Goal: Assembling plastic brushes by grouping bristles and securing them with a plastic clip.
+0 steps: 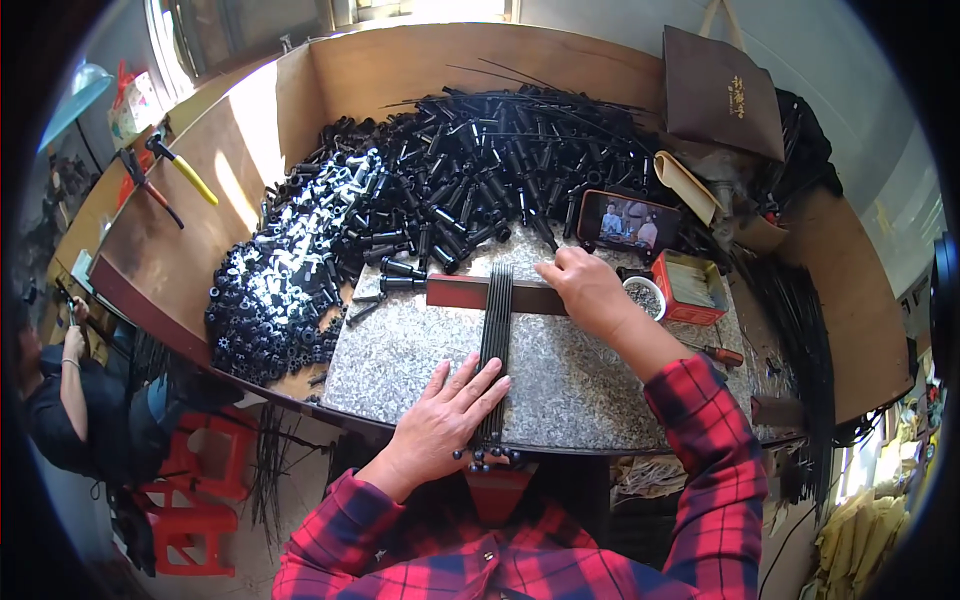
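Black rods [497,325] partly covered
The left hand [442,410] hides one stretch; contents [642,293] of the white bowl [659,312] are too small to identify.

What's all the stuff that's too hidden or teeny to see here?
In the head view:
Reddish-brown bar: right end hidden by the right hand.
Thin black rods: one stretch covered by the left hand.
Tiny bits in the white cup: too small to tell apart.
Co-worker: cut off by the dark picture edge.

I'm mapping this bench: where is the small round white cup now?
In the head view, the white cup sits right of centre on the speckled grey slab, between the right hand and the red open-topped box.
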Demonstrator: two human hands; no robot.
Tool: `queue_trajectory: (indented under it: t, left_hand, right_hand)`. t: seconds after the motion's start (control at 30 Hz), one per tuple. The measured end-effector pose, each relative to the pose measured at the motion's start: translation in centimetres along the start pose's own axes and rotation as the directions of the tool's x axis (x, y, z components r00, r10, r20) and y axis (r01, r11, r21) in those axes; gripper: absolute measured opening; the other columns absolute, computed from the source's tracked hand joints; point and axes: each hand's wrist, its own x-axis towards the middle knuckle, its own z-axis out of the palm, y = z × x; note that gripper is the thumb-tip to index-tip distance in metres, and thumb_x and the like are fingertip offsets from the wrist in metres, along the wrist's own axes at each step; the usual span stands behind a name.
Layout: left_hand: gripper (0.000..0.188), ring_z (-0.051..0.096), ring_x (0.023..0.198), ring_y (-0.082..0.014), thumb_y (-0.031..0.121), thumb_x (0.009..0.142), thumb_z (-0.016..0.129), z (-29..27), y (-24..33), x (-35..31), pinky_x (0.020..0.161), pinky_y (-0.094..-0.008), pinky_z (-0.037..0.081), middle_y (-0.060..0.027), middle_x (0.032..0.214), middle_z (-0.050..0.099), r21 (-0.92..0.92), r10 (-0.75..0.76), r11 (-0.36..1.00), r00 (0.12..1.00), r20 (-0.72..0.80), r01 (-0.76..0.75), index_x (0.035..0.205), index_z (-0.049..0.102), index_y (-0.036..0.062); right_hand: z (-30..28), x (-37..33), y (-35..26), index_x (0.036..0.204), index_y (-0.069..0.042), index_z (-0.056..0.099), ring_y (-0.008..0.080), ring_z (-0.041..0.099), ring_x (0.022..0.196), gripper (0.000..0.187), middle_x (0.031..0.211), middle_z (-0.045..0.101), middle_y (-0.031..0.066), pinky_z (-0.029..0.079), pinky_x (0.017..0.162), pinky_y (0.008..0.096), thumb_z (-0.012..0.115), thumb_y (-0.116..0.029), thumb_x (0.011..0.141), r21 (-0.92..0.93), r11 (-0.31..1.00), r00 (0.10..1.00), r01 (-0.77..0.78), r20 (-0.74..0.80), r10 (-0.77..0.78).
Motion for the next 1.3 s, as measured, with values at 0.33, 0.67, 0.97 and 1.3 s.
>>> queue_trajectory:
  t: [0.33,0.67,0.97,1.3]
  left_hand:
    - [0.07,0.025,0.139,-0.0342,0.016,0.077,0.059,0.61,-0.35,-0.02,0.111,-0.051,0.02,-0.0119,0.149,0.03,0.1,0.0,0.995,1.0,0.004,0.0,0.142,0.035,0.0096]
    - [0.092,0.026,0.138,-0.0355,0.063,0.07,0.065,0.41,-0.21,0.11,0.111,-0.051,0.021,-0.015,0.147,0.033,0.098,0.015,0.995,1.0,-0.008,-0.015,0.139,0.038,0.0074]
    - [0.092,0.028,0.137,-0.0369,0.06,0.069,0.068,0.33,-0.13,0.1,0.111,-0.0513,0.022,-0.016,0.146,0.034,0.081,0.015,0.997,1.0,-0.015,-0.014,0.139,0.039,0.0072]
    - [0.091,0.029,0.136,-0.0369,0.061,0.071,0.065,0.49,-0.22,0.08,0.11,-0.052,0.022,-0.0159,0.146,0.034,0.088,0.019,0.996,1.0,-0.015,-0.017,0.139,0.039,0.0066]
  right_hand:
    - [0.59,-0.06,0.26,0.099,-0.007,0.063,0.0264,0.059,0.087,0.024,0.083,0.056,0.0103,0.051,0.074,0.036,0.054,-0.006,0.077,0.029,0.999,0.999,-0.027,-0.025,0.028]
    - [0.53,-0.1,0.21,0.097,-0.006,0.063,0.0268,0.058,0.089,0.022,0.086,0.056,0.0111,0.051,0.076,0.0365,0.054,-0.005,0.077,0.038,0.999,0.999,-0.039,-0.007,0.039]
    - [0.2,0.27,-0.13,0.097,-0.006,0.063,0.0277,0.059,0.091,0.021,0.088,0.057,0.0117,0.051,0.077,0.0371,0.054,-0.005,0.078,0.041,0.998,0.998,-0.047,0.042,0.046]
    - [0.33,-0.21,0.45,0.094,-0.006,0.062,0.0283,0.059,0.091,0.019,0.088,0.057,0.0124,0.051,0.077,0.0376,0.053,-0.006,0.077,0.06,0.997,0.999,-0.045,0.009,0.045]
